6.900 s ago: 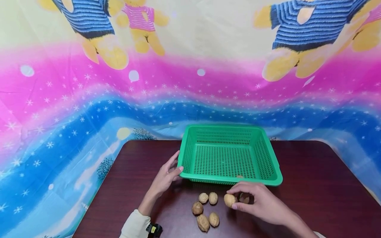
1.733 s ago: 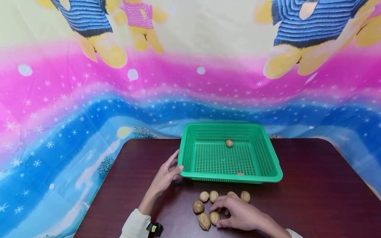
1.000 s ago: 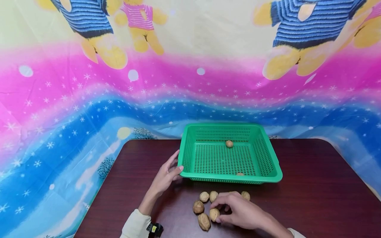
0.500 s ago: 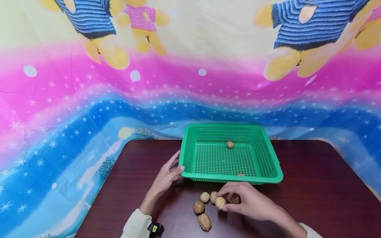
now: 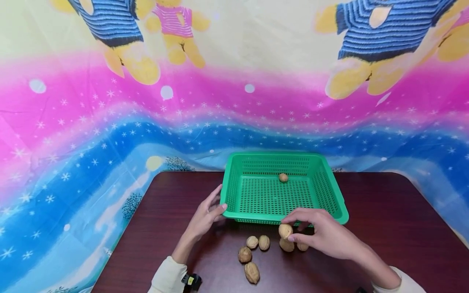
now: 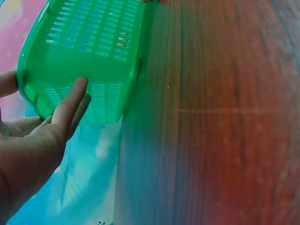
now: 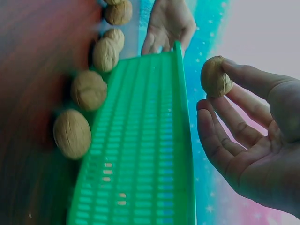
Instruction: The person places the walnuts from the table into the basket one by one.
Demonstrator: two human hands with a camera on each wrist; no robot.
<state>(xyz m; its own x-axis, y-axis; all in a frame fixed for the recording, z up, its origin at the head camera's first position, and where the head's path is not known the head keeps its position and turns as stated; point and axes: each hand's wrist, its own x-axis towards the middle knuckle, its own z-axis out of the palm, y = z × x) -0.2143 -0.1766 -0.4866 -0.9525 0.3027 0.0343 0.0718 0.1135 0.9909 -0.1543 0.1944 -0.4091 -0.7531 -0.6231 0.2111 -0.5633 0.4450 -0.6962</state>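
In the head view my right hand (image 5: 322, 234) pinches a walnut (image 5: 285, 231) between thumb and fingertips, raised by the basket's front rim. The right wrist view shows this held walnut (image 7: 215, 77) outside the basket wall, other fingers loosely bent. My left hand (image 5: 201, 217) holds the green plastic basket (image 5: 229, 179) at its front left corner, thumb on the rim. Its fingers (image 6: 70, 105) lie along the outer wall. One walnut (image 5: 283, 177) sits inside near the back wall. Below the right hand, a walnut (image 5: 287, 245) and another (image 5: 302, 246), partly hidden, lie on the table.
Left of those, a pale walnut (image 5: 252, 242), a second walnut (image 5: 264, 242), a darker walnut (image 5: 244, 254) and a long walnut (image 5: 252, 273) lie on the dark wooden table (image 5: 176, 187). A patterned cloth (image 5: 205, 134) hangs behind the table's back edge.
One walnut has entered the basket near its back wall. My right hand has since picked another from the front of the group and raised it rightward toward the basket. My left hand stays put.
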